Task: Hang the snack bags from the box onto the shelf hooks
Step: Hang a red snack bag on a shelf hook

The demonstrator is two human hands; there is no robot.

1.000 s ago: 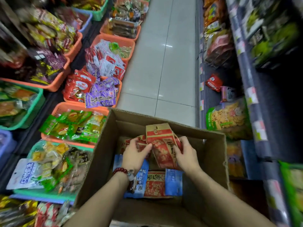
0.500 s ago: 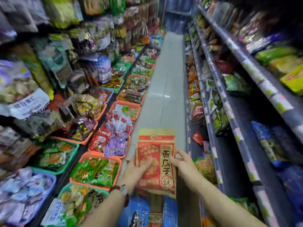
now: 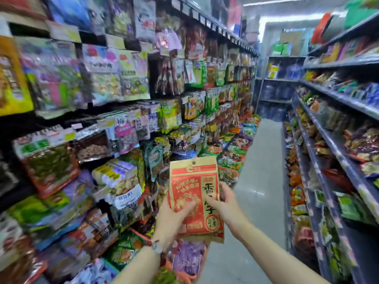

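Both my hands hold one red and tan snack bag [image 3: 194, 181] upright in front of me, its hang hole at the top. My left hand [image 3: 174, 214] grips its lower left, thumb across the front. My right hand [image 3: 224, 203] grips its right edge with curled fingers. The bag is raised level with the lower rows of the left shelf wall [image 3: 123, 111], where many snack bags hang from hooks. The box is out of view.
Orange and green baskets of snacks [image 3: 227, 171] line the foot of the left wall. A shelf unit [image 3: 328, 124] with stacked goods runs along the right. The tiled aisle floor [image 3: 262, 181] stretches ahead to a far shelf [image 3: 281, 87].
Both hands lifted the red bag out of the box and raised it. My view swung up from the box to the hanging rows on the left wall.
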